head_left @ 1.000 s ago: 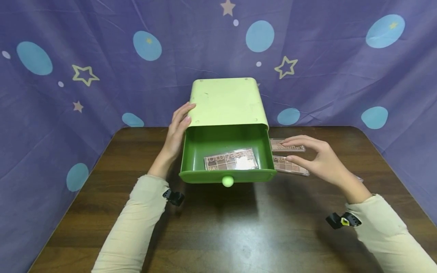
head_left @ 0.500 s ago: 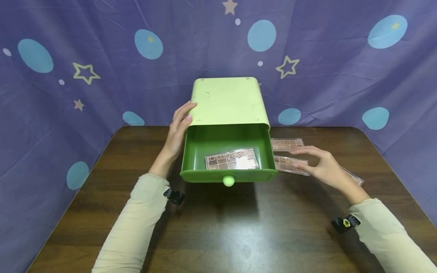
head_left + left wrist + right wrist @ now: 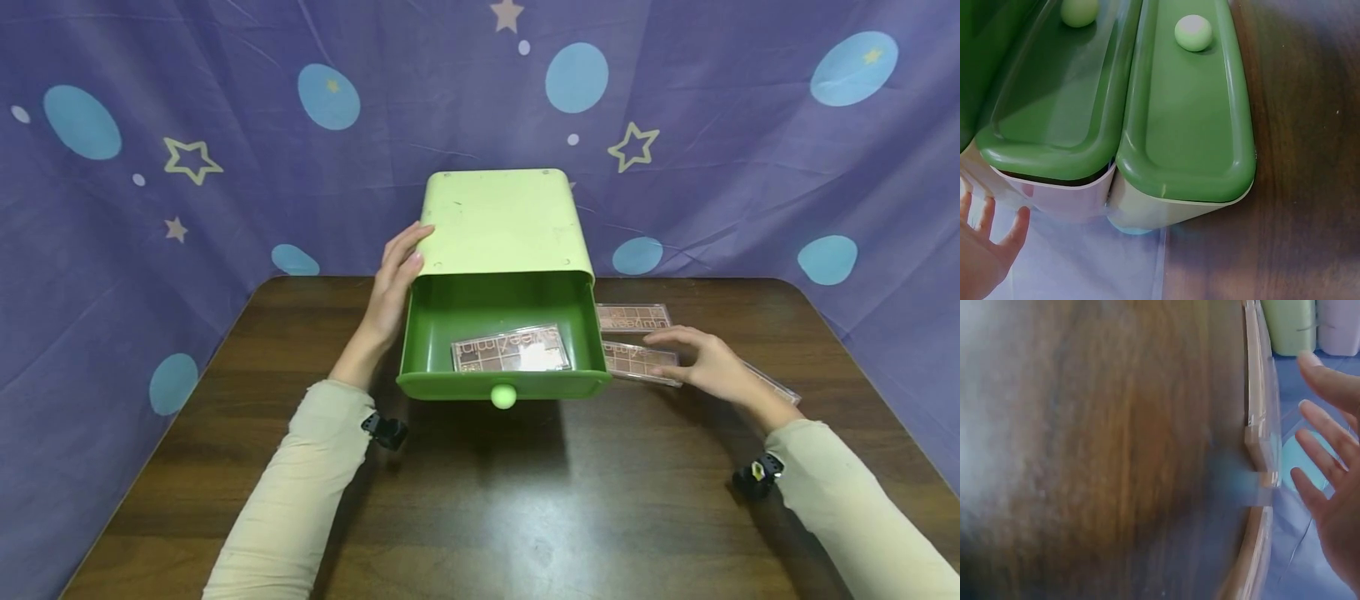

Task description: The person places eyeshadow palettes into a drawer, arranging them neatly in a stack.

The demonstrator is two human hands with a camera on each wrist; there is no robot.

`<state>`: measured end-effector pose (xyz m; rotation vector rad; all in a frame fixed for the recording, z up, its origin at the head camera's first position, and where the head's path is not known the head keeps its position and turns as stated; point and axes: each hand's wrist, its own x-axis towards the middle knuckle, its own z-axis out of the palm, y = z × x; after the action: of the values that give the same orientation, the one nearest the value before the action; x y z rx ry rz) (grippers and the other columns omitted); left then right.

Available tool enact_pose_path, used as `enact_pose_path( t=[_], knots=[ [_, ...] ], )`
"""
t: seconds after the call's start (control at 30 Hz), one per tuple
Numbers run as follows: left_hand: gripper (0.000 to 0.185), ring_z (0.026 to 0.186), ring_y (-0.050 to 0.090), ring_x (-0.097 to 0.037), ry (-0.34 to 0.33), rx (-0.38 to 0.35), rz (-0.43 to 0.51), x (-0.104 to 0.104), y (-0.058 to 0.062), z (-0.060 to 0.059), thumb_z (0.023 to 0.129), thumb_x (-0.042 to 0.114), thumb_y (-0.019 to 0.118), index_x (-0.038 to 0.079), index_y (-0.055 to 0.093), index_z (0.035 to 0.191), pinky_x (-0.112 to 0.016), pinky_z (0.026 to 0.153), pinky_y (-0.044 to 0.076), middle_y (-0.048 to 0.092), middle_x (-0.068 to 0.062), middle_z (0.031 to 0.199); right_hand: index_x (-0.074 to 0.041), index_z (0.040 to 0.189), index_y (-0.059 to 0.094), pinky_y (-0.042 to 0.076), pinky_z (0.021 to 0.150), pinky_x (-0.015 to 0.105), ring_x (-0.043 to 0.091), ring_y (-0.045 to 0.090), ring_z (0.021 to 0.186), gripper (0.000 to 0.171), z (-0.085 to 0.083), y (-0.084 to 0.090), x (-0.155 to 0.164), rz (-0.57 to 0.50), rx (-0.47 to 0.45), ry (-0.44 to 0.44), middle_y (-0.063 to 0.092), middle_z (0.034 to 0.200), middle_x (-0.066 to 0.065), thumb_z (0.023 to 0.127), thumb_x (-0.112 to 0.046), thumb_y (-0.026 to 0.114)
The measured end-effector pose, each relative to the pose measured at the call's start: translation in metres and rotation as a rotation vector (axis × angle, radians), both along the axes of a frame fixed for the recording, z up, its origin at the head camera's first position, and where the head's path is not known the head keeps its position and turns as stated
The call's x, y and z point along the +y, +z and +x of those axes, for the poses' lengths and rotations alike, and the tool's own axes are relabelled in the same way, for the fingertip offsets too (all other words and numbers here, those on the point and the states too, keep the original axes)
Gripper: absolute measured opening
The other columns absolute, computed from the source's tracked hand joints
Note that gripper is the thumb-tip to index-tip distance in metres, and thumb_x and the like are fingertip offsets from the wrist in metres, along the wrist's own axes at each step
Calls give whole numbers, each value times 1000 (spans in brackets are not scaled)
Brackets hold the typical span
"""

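While the left hand (image 3: 392, 287) lies flat and open against the side of the green box (image 3: 501, 223), its drawer (image 3: 502, 333) stands pulled out beside that wrist with one palette (image 3: 512, 350) inside. Should this hand slacken, the box may slide on the counter (image 3: 480, 500). Under the right hand (image 3: 708, 367), fingers spread and hovering, lies another palette (image 3: 637, 360); its thin, slick case could skid away or slip from a shallow pinch.
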<state>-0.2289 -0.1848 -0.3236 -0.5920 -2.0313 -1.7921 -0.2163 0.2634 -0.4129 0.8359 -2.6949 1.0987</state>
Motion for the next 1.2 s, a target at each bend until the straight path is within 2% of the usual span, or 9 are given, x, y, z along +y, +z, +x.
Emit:
enact_pose_path(
  t=[0.1,0.2,0.3,0.4,0.5,0.63,1.03,1.13,1.2],
  knots=[
    [51,142,27,-21,3,1,-4,0,0,1,98,22,43,-2,48,142,-44,116,22,32,-12,154,-3,121,67,42,101,40,30,54,118,51,-5,-3,1,41,-28,26,65,123,16,74,-8,86],
    [51,142,27,-21,6,3,-8,-1,0,1,98,23,44,-1,49,142,-45,116,22,31,-12,155,0,122,65,41,96,54,38,54,115,56,-8,-6,2,67,-35,61,63,122,20,71,-8,88],
    [51,142,26,-21,6,1,-9,-1,0,1,98,23,44,-1,49,142,-45,116,22,31,-11,155,1,123,64,45,85,46,32,56,100,60,-12,-9,2,90,-68,78,64,117,19,70,-10,89],
    [51,142,27,-21,5,1,-7,-1,0,1,98,23,44,0,49,143,-45,116,22,31,-12,155,1,126,62,43,77,42,28,51,91,64,-13,-10,1,117,-125,64,61,116,18,71,-15,89],
    [50,142,27,-21,5,4,-3,-1,-1,1,98,23,44,-1,49,142,-44,116,21,31,-12,155,1,129,60,43,85,52,38,50,103,67,-13,-9,-2,134,-178,31,55,126,24,72,-19,89],
    [50,143,26,-22,-1,4,4,-1,-1,1,98,22,43,-2,48,142,-44,117,20,31,-13,155,1,131,58,33,99,67,51,36,127,70,-13,-8,-5,155,-227,-9,44,139,30,73,-23,89],
    [51,143,26,-22,0,-4,3,1,0,0,97,22,43,-2,48,142,-44,117,21,32,-12,155,3,119,63,37,97,56,41,48,114,61,-11,-9,-5,108,-176,-2,57,122,24,68,-19,91],
    [51,143,26,-22,0,-3,5,0,-1,0,97,22,43,-2,49,142,-45,116,21,32,-13,155,4,118,64,42,85,44,31,51,95,62,-9,-7,-4,104,-149,13,61,107,17,67,-17,92],
    [51,142,26,-22,0,-4,6,1,0,0,97,22,43,-2,49,142,-44,116,21,32,-13,154,4,118,64,40,76,36,23,47,81,62,-7,-5,-4,106,-138,13,59,93,13,67,-16,91]
  ],
)
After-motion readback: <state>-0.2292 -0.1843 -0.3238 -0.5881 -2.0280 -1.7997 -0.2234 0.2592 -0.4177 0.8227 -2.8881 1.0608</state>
